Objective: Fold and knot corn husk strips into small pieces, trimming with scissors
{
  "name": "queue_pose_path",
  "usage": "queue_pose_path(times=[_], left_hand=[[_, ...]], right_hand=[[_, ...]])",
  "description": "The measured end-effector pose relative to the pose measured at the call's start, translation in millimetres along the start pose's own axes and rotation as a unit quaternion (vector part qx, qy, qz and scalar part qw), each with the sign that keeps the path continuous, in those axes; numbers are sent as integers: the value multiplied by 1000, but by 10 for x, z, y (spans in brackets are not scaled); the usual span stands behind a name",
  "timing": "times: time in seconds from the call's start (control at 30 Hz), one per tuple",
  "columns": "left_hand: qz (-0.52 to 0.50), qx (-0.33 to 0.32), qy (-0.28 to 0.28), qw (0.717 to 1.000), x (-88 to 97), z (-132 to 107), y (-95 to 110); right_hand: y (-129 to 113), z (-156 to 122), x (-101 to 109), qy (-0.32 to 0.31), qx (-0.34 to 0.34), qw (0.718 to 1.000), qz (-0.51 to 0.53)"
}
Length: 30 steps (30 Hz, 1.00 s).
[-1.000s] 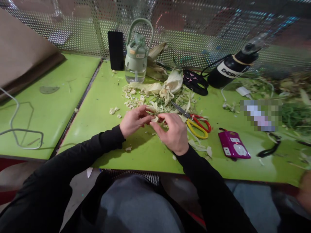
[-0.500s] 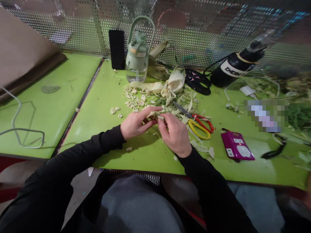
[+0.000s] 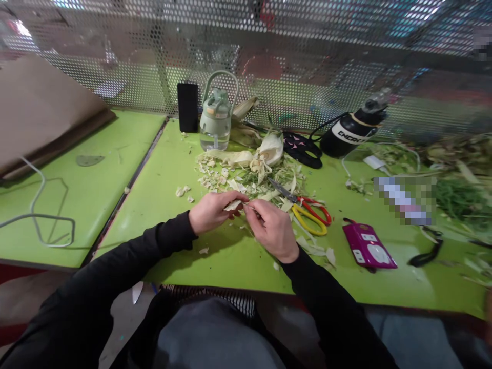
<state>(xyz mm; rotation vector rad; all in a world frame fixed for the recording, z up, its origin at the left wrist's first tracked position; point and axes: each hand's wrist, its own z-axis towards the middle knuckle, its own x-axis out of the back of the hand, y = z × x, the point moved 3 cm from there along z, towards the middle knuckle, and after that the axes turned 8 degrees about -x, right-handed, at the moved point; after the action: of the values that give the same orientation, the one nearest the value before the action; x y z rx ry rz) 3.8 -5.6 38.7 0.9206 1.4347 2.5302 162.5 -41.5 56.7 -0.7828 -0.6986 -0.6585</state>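
Pale strips of corn husk [image 3: 233,205] are in my left hand [image 3: 210,211], its fingers closed around them. My right hand [image 3: 273,231] meets it at the fingertips, thumb and forefinger pinching the strip's right end. Just beyond my hands lies a heap of cut husk pieces [image 3: 213,177] and green shreds. A larger pale husk bundle [image 3: 269,148] rests on the back of that heap. Scissors [image 3: 295,199] with red and yellow handles lie beside my right hand, blades toward the heap. The inner fingers of both hands are partly hidden.
Behind stand a black phone [image 3: 188,107], a green water bottle [image 3: 215,123] and a black bottle [image 3: 348,134] against a perforated metal screen [image 3: 138,77]. At right lie a purple packet [image 3: 369,246] and more green scraps [image 3: 461,205]. Brown paper [image 3: 49,113] covers the left table.
The view has tilted up, so the table things appear lower. My fingertips have shifted a little on the husk, and the pale strip now shows more plainly between them.
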Motion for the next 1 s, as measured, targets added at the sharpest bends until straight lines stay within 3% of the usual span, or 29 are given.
queue_pose_path(times=[0.2,0.37,0.47,0.57,0.63,0.7,0.83,0.9,1.0], left_hand=[[52,-37,17,998,87,-19,139],[8,-51,42,998,87,-60,160],[-112,-41,43,992,54,-45,92],[-294,-8,8,956,24,-12,45],[-361,19,-7,932,22,3,40],[-383,32,-7,923,30,12,43],[-384,17,15,923,30,18,25],[-372,-9,38,927,27,11,16],[-352,-31,62,934,28,-14,14]], right_hand=[[-112,-4,70,57,56,997,-17],[-187,-43,36,68,79,994,-45],[-190,-68,0,70,86,993,-47],[-148,-77,32,103,87,991,10],[-87,-63,84,127,44,989,60],[-20,-37,109,96,-31,989,108],[45,-7,53,-64,-152,959,230],[49,-3,31,-100,-174,945,259],[44,11,33,-90,-161,951,249]])
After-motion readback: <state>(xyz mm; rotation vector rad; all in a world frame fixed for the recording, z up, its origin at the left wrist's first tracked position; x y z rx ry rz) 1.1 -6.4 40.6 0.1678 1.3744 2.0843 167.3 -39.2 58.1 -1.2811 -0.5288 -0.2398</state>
